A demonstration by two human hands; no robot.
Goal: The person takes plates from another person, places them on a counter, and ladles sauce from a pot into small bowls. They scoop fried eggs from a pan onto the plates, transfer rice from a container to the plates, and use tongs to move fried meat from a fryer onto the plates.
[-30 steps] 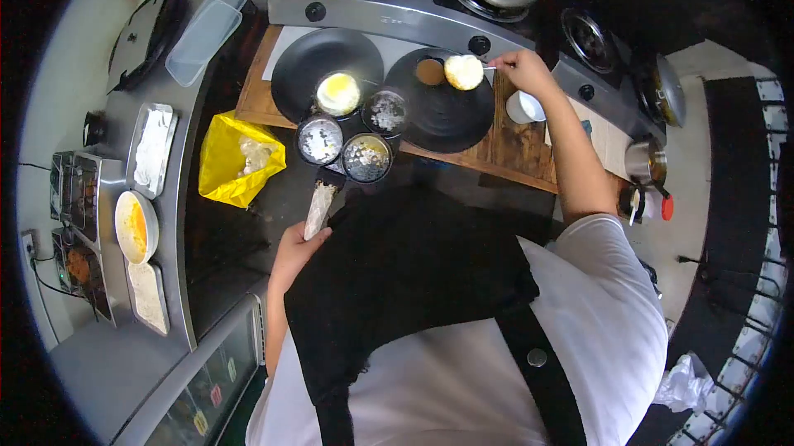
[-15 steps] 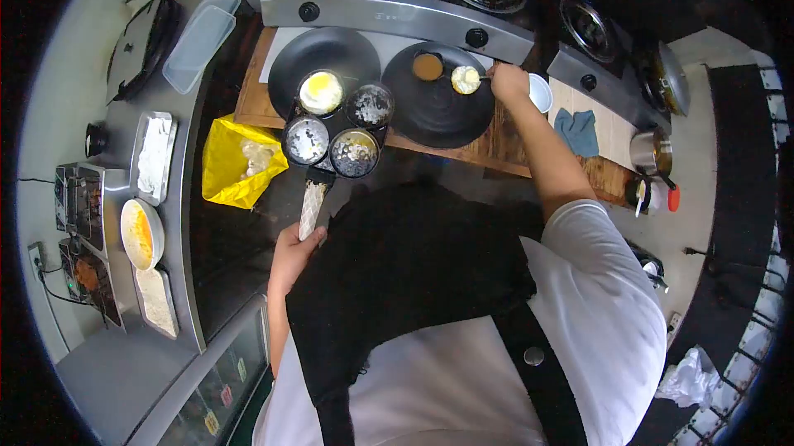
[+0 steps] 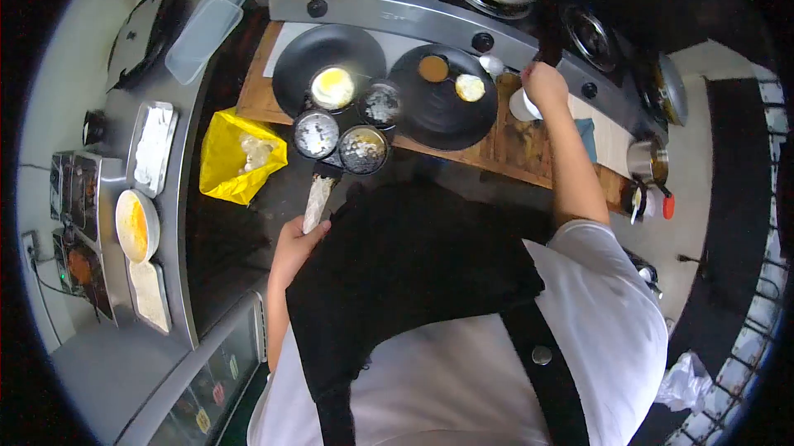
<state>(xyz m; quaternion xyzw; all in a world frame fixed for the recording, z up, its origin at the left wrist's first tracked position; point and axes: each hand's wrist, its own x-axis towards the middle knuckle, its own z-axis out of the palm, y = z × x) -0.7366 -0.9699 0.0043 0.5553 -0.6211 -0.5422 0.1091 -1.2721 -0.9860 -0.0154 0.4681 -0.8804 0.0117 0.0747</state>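
Left hand: the left hand (image 3: 296, 243) is clamped round the pale wrapped handle (image 3: 317, 203) of the four-cup egg pan (image 3: 347, 119), same grip as a second ago, pan parked over the edge of the left black plate (image 3: 329, 66).
Pan cups: one fried egg (image 3: 333, 86) sits in the cup farthest from that hand; the three nearer cups show only white residue.
Right hand: the right hand (image 3: 544, 86) has pulled away from the right black plate (image 3: 444, 97) and now sits curled over the white cup (image 3: 523, 105) just beside the plate's rim; what the fingers grip I cannot tell, something dark rises above the knuckles.
What changed: half a second ago that hand was right at the small egg round (image 3: 470, 87); now the round lies alone on the plate, next to the brown patty (image 3: 432, 69).
Reading: looks like that egg is delivered and let go, with one more waiting in the pan.
Nearby: a yellow bag (image 3: 240, 157) lies beyond the left hand, toward the steel counter (image 3: 174, 223).
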